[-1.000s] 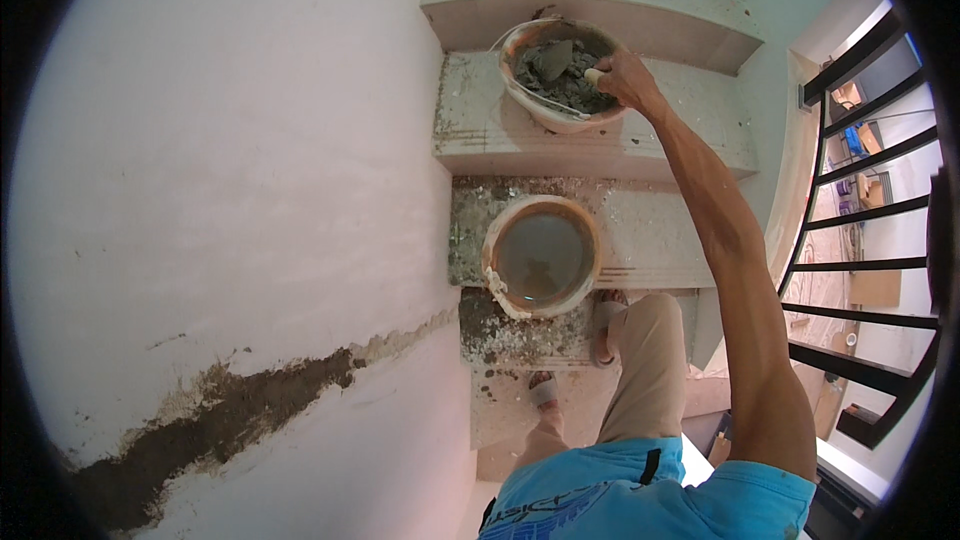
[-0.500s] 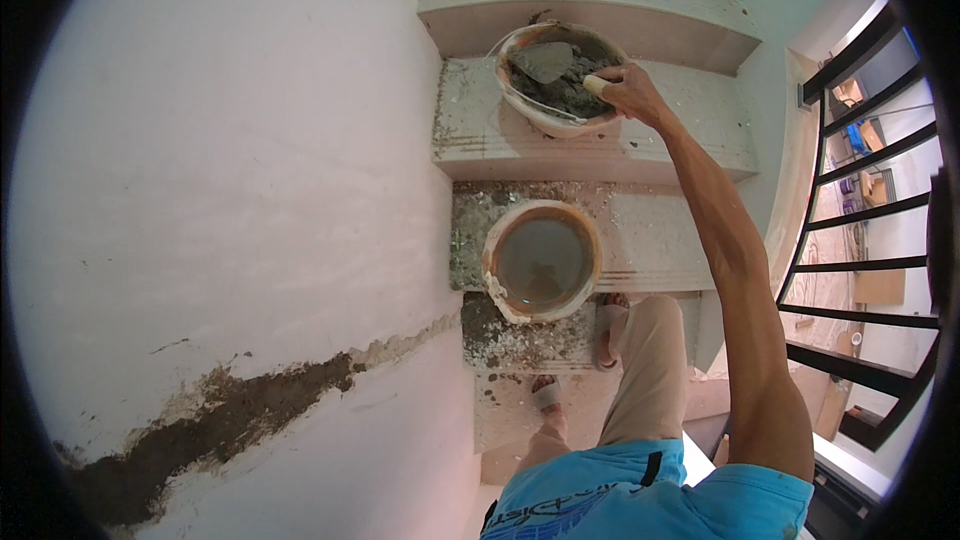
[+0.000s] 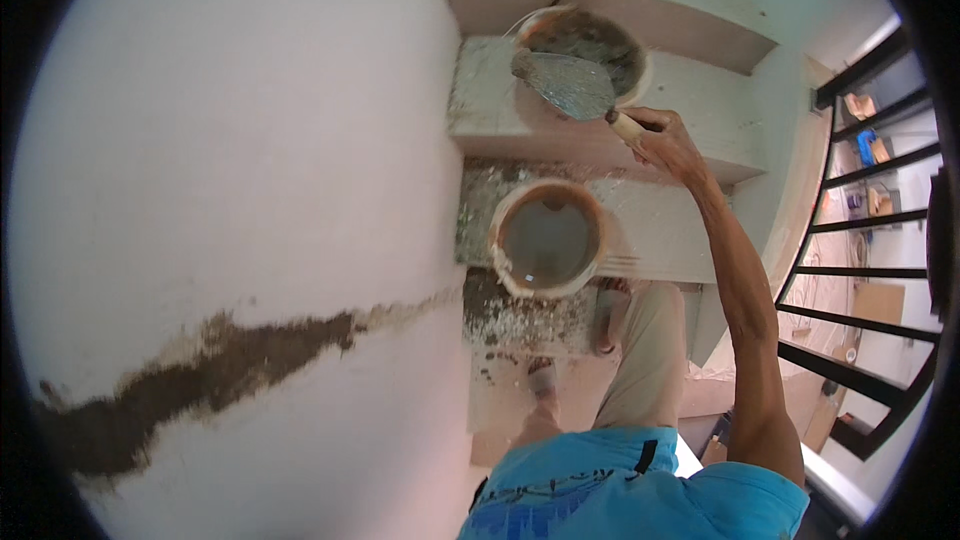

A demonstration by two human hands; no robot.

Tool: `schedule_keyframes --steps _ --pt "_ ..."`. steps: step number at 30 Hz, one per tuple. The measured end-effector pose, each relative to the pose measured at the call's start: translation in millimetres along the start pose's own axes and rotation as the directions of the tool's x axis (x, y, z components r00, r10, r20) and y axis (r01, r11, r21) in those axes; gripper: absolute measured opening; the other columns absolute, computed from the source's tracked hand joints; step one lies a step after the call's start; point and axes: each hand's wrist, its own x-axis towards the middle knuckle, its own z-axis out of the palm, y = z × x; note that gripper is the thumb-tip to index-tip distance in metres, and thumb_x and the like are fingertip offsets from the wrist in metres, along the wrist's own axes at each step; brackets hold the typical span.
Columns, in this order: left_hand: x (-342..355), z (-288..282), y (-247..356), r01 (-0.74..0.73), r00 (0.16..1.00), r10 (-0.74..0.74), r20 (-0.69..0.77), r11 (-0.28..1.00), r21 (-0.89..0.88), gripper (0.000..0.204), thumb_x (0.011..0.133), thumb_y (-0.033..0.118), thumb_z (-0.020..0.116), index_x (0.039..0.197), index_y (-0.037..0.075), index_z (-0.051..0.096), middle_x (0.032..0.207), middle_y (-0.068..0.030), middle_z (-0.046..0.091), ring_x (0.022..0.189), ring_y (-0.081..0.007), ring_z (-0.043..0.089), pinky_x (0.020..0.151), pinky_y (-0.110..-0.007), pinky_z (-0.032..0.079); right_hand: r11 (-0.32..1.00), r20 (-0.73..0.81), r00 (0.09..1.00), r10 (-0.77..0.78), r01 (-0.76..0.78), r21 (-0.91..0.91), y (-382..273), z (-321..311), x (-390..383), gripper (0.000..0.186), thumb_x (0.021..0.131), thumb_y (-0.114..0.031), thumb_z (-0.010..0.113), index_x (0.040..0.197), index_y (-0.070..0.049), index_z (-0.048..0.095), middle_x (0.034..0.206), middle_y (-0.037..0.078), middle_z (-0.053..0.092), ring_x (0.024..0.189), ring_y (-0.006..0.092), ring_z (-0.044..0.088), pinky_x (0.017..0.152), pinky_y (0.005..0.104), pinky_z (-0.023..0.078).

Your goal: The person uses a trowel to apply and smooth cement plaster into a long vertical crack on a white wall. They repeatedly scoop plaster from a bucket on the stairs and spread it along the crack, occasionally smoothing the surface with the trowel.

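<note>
The right hand (image 3: 668, 140) is gripping a trowel (image 3: 568, 86) by its handle and is now lifting it clear of the mortar bucket (image 3: 590, 45) it was dipping into a second ago — the blade is coming up loaded. The left hand is out of sight. I'm counting two buckets — the mortar one above, a water bucket (image 3: 548, 238) a step lower — one trowel, and one dark crack (image 3: 200, 390) crossing the white wall (image 3: 230, 140).
</note>
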Motion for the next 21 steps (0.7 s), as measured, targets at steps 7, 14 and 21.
schedule_keyframes --steps 7,14,21 --pt "6.1 -20.6 -7.4 0.212 0.977 -0.211 -0.019 0.976 0.054 0.073 0.098 0.068 0.036 0.141 0.012 0.052 0.151 -0.0201 0.038 0.146 -0.0384 0.023 0.115 -0.061 0.025 0.993 0.252 0.967 0.032 -0.058 0.099 16.0 97.8 -109.6 0.045 0.075 -0.017 0.064 0.116 0.001 0.071 0.086 0.001 0.065 0.068 0.0076 0.056 0.059 0.0239 0.047" --pt "3.1 -27.8 -2.9 0.328 0.944 -0.326 0.043 0.943 -0.056 0.070 0.094 0.068 0.038 0.140 0.017 0.054 0.156 -0.0180 0.028 0.149 -0.0331 0.019 0.108 -0.058 0.044 0.893 0.344 0.912 0.223 -0.333 0.304 19.0 212.3 -211.7 0.050 0.080 -0.025 0.060 0.121 0.003 0.065 0.093 0.004 0.065 0.076 0.0096 0.058 0.066 0.0247 0.048" --pt "-1.6 -33.8 -30.3 0.088 0.996 -0.086 0.019 0.989 -0.117 0.061 0.096 0.059 0.046 0.134 0.014 0.058 0.153 -0.0167 0.038 0.146 -0.0343 0.029 0.106 -0.060 0.046 0.828 0.366 0.925 0.105 -0.285 0.483 11.3 279.1 -266.8 0.046 0.084 -0.015 0.060 0.127 0.002 0.059 0.101 0.006 0.062 0.079 0.0111 0.060 0.069 0.0274 0.051"
